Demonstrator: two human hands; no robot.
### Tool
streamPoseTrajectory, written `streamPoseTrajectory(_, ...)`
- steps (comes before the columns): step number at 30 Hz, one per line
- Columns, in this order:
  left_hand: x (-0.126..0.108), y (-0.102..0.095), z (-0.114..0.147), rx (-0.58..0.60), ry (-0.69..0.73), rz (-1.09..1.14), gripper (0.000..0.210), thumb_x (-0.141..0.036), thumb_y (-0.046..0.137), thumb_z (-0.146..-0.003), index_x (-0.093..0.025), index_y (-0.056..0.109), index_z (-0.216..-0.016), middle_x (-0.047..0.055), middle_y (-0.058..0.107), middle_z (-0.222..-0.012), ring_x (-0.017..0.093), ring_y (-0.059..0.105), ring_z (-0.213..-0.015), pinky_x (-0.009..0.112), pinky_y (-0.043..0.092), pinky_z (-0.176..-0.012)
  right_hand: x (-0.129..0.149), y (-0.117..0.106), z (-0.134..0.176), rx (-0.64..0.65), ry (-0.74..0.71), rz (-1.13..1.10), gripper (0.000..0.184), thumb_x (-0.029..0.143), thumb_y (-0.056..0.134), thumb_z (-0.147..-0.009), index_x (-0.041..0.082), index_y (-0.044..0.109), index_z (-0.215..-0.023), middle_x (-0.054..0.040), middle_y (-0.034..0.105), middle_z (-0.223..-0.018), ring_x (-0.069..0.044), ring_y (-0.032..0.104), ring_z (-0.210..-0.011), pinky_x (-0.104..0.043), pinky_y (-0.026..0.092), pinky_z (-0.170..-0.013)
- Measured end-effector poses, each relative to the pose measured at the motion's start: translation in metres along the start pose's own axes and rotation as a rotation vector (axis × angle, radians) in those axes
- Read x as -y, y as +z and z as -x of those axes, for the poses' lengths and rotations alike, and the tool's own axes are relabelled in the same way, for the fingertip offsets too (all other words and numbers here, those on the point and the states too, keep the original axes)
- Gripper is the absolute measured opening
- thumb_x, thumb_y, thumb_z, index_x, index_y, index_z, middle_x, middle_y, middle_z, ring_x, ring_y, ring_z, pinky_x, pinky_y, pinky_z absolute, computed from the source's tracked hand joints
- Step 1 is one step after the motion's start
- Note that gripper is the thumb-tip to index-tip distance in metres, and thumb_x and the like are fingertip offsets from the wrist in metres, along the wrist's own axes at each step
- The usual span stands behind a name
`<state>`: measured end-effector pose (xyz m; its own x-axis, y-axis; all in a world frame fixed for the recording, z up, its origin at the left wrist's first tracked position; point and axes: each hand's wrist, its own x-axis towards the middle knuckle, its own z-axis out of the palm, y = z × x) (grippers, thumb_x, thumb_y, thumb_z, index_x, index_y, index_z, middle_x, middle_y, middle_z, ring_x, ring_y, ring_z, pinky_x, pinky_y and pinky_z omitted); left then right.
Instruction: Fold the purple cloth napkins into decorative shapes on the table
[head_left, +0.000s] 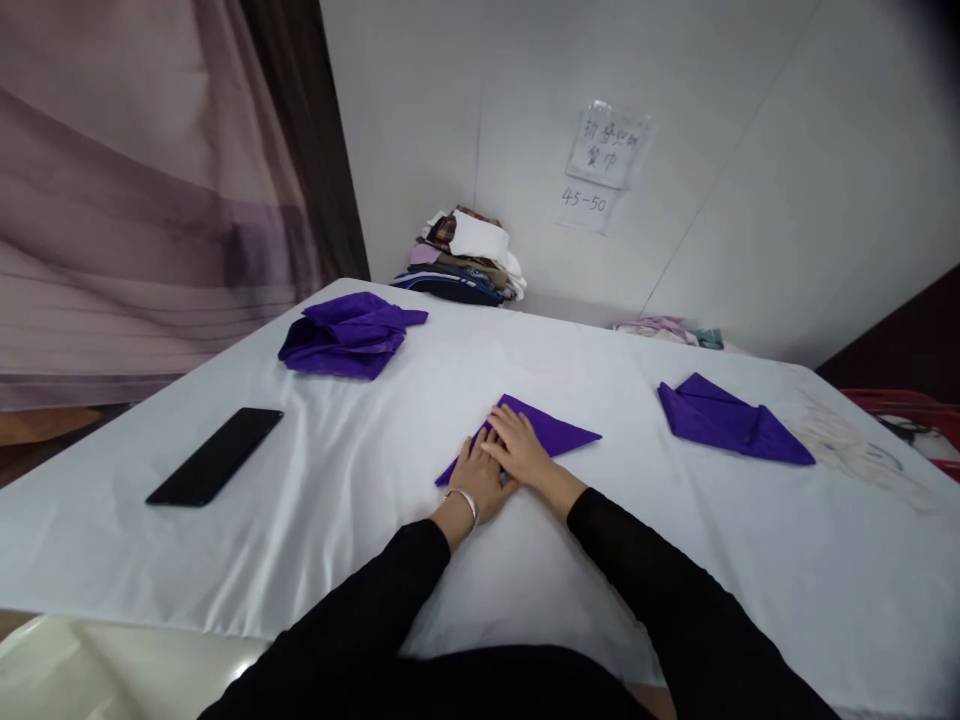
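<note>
A purple cloth napkin [555,432], folded into a triangle, lies on the white tablecloth in front of me. My left hand [478,478], with a silver bracelet at the wrist, rests flat on its left part, fingers stretched out. Just to the right, my right hand [519,445] also lies flat on the napkin, its fingertips reaching over the fingers of the left. Both hands cover part of the cloth. Farther right sits another folded purple napkin [724,420]. A loose heap of purple cloth [345,335] is at the back left.
On the left side of the table [360,500] lies a black phone [217,458]. Folded clothes [465,260] are stacked beyond the back edge, with more fabric [664,330] farther right. Handwritten papers [604,145] hang on the wall. A curtain [150,180] borders the left.
</note>
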<state>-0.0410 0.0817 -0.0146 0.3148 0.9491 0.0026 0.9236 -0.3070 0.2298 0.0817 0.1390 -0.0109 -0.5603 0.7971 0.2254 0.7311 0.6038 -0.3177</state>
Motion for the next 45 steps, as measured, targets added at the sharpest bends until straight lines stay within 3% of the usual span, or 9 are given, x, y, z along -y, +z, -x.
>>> streamPoseTrajectory(3, 0.000, 0.000, -0.001, 0.011, 0.001, -0.026, 0.080, -0.060, 0.035, -0.082, -0.009, 0.025, -0.142, 0.013, 0.020, -0.149, 0.028, 0.009, -0.139, 0.046, 0.008, -0.111, -0.003, -0.002, 0.007, 0.117, -0.029, 0.018, 0.060, 0.053, 0.026, -0.092, 0.018, 0.032, -0.140, -0.0086, 0.029, -0.147, -0.021, 0.016, -0.137, -0.043, 0.014, -0.110)
streamPoseTrajectory(8, 0.002, 0.001, -0.002, -0.002, 0.002, -0.052, 0.084, -0.067, 0.026, -0.081, -0.007, 0.031, -0.140, 0.014, 0.023, -0.148, 0.028, 0.012, -0.138, 0.046, 0.009, -0.111, -0.048, -0.022, 0.012, 0.180, 0.040, 0.129, 0.065, 0.059, 0.022, -0.090, 0.022, 0.026, -0.142, -0.0061, 0.023, -0.149, -0.021, 0.012, -0.138, -0.045, 0.010, -0.110)
streamPoseTrajectory(19, 0.003, 0.002, -0.002, -0.004, 0.003, -0.065, 0.084, -0.068, 0.021, -0.082, -0.009, 0.029, -0.141, 0.013, 0.021, -0.149, 0.028, 0.011, -0.138, 0.047, 0.009, -0.111, -0.136, -0.058, 0.039, 0.097, 0.497, 0.252, 0.057, 0.050, 0.019, -0.093, 0.021, 0.027, -0.141, -0.0082, 0.025, -0.148, -0.024, 0.018, -0.137, -0.050, 0.013, -0.108)
streamPoseTrajectory(23, 0.005, 0.007, -0.003, -0.014, 0.015, -0.050, 0.084, -0.069, 0.021, -0.082, -0.009, 0.028, -0.141, 0.013, 0.021, -0.149, 0.028, 0.009, -0.139, 0.047, 0.008, -0.111, -0.107, -0.061, 0.036, -0.028, 0.512, 0.296, 0.058, 0.046, 0.018, -0.094, 0.013, 0.031, -0.139, -0.0145, 0.025, -0.147, -0.026, 0.015, -0.137, -0.051, 0.010, -0.108)
streamPoseTrajectory(28, 0.003, 0.008, -0.004, -0.031, 0.010, -0.012, 0.082, -0.068, 0.028, -0.081, -0.011, 0.032, -0.140, 0.014, 0.025, -0.148, 0.027, 0.010, -0.139, 0.046, 0.007, -0.111, -0.040, -0.031, 0.019, 0.080, 0.096, 0.202, 0.058, 0.053, 0.022, -0.092, 0.024, 0.028, -0.141, -0.0030, 0.020, -0.150, -0.018, 0.011, -0.139, -0.041, 0.007, -0.111)
streamPoseTrajectory(30, 0.002, 0.004, -0.002, -0.023, 0.021, 0.012, 0.079, -0.066, 0.031, -0.081, -0.012, 0.034, -0.139, 0.013, 0.027, -0.147, 0.027, 0.012, -0.138, 0.045, 0.007, -0.111, -0.027, -0.018, 0.015, 0.149, 0.028, 0.162, 0.059, 0.055, 0.022, -0.091, 0.024, 0.028, -0.141, -0.0041, 0.022, -0.150, -0.020, 0.012, -0.138, -0.046, 0.009, -0.110)
streamPoseTrajectory(34, 0.009, -0.007, 0.014, -0.023, 0.049, 0.063, 0.068, -0.055, 0.039, -0.084, -0.014, 0.035, -0.138, 0.011, 0.027, -0.148, 0.024, 0.015, -0.138, 0.043, 0.009, -0.112, -0.029, -0.008, 0.013, 0.180, 0.077, 0.165, 0.061, 0.057, 0.023, -0.091, 0.023, 0.029, -0.141, -0.0050, 0.021, -0.150, -0.022, 0.012, -0.138, -0.047, 0.010, -0.109)
streamPoseTrajectory(38, 0.037, -0.013, 0.044, -0.084, -0.102, 0.153, 0.060, -0.046, 0.049, -0.082, -0.016, 0.041, -0.133, 0.010, 0.035, -0.144, 0.025, 0.020, -0.137, 0.044, 0.014, -0.111, -0.036, -0.009, 0.013, 0.202, 0.074, 0.154, 0.064, 0.058, 0.020, -0.090, 0.022, 0.028, -0.142, -0.0045, 0.019, -0.150, -0.022, 0.012, -0.138, -0.046, 0.009, -0.110)
streamPoseTrajectory(45, 0.071, -0.009, 0.073, -0.283, -0.200, 0.279, 0.025, -0.034, 0.060, -0.076, -0.020, 0.060, -0.096, 0.006, 0.054, -0.127, 0.021, 0.036, -0.129, 0.040, 0.024, -0.109, -0.039, -0.010, 0.012, 0.240, 0.073, 0.140, 0.066, 0.060, 0.019, -0.090, 0.022, 0.025, -0.143, -0.0046, 0.016, -0.151, -0.022, 0.009, -0.139, -0.046, 0.008, -0.110)
